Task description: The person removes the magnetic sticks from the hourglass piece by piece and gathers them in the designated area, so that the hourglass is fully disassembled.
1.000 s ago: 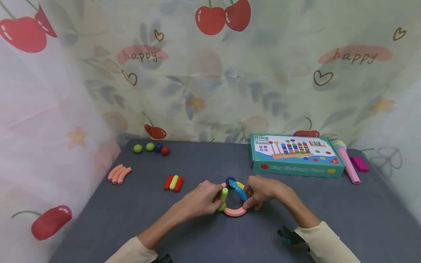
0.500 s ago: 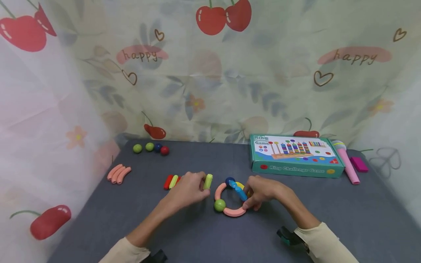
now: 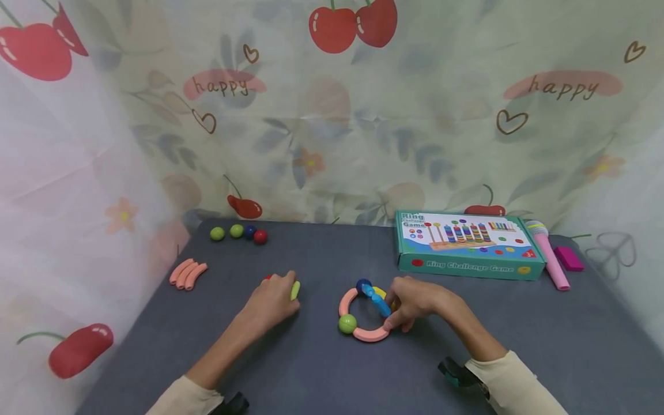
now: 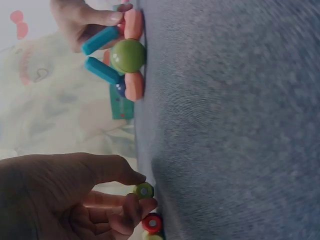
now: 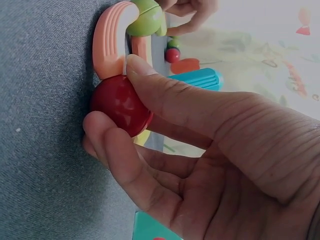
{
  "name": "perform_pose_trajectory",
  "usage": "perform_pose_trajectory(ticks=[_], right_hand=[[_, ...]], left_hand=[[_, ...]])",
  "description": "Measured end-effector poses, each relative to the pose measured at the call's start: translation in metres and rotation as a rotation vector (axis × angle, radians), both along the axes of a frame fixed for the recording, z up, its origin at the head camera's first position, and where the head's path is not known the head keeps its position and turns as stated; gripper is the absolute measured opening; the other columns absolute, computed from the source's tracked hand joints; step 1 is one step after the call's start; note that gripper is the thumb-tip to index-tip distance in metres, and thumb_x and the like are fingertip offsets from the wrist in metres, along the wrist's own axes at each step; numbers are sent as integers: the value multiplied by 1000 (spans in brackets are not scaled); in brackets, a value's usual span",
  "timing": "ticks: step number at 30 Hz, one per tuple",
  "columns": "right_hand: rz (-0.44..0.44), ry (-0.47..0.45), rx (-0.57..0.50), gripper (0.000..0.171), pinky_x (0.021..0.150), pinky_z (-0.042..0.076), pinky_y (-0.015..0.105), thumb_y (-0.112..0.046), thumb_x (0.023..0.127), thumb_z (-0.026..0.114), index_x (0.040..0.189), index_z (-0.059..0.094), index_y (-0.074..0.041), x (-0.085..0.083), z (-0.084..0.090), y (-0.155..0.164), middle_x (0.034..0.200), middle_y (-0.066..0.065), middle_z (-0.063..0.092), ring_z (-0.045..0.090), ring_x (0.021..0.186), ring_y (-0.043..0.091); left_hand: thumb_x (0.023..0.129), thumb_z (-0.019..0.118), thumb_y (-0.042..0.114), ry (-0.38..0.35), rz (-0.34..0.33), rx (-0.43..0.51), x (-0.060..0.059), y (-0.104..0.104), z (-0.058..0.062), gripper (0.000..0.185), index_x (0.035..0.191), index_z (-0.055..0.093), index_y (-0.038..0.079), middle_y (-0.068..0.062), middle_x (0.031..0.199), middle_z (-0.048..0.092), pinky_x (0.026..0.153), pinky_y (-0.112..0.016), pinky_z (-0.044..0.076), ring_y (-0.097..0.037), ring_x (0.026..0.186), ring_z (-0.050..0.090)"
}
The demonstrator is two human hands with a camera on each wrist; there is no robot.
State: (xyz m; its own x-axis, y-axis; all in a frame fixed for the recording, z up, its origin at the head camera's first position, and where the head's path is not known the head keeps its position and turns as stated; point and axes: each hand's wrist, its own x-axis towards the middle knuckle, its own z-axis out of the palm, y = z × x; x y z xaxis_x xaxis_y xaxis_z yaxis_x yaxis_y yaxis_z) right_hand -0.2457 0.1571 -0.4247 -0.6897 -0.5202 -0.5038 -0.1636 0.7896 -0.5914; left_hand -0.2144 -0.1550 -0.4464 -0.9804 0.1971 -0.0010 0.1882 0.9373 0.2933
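Observation:
In the head view my left hand (image 3: 272,297) is low over the table, pinching a light green rod (image 3: 295,290) between thumb and fingers. Beside that rod, the left wrist view shows the end of a red rod (image 4: 151,223); the hand mostly hides the rod group. My right hand (image 3: 420,301) grips a red ball (image 5: 120,102) on the right side of a ring lying on the table. The ring has salmon curved pieces (image 3: 370,335), a green ball (image 3: 347,324), a navy ball (image 3: 362,285) and a yellow curved piece (image 3: 380,292). Two blue rods (image 4: 101,41) slant upward from it.
Three salmon curved pieces (image 3: 188,274) lie at the left. Several loose balls (image 3: 237,231) sit along the back left edge. A green game box (image 3: 469,248), a pink microphone (image 3: 550,256) and a magenta block (image 3: 568,259) are at the back right.
My left hand has lifted the light green rod off the ring's green ball and carried it left and down beside the other rods. The right hand has stayed at the ring.

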Motion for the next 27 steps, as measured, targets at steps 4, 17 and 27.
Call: perform_pose_trajectory(ticks=[4, 17, 27], right_hand=[[2, -2, -7, 15, 68, 63, 29, -21, 88, 85, 95, 79, -10, 0, 1, 0, 82, 3, 74, 74, 67, 15], [-1, -6, 7, 15, 69, 62, 29, -23, 87, 86, 94, 79, -11, 0, 1, 0, 80, 2, 74, 74, 67, 15], [-7, -16, 5, 16, 69, 62, 28, -23, 87, 86, 95, 79, -10, -1, 1, 1, 80, 3, 74, 74, 67, 14]], left_hand=[[86, 75, 8, 13, 32, -35, -2, 1, -2, 31, 114, 65, 0, -12, 82, 65, 61, -42, 53, -24, 67, 60], [87, 78, 9, 30, 36, -57, -1, 0, -3, 26, 109, 67, -1, -13, 83, 66, 62, -44, 54, -27, 71, 63], [92, 81, 20, 87, -164, 29, 0, 33, 6, 38, 124, 70, 1, -9, 89, 74, 72, -35, 62, -12, 68, 63]])
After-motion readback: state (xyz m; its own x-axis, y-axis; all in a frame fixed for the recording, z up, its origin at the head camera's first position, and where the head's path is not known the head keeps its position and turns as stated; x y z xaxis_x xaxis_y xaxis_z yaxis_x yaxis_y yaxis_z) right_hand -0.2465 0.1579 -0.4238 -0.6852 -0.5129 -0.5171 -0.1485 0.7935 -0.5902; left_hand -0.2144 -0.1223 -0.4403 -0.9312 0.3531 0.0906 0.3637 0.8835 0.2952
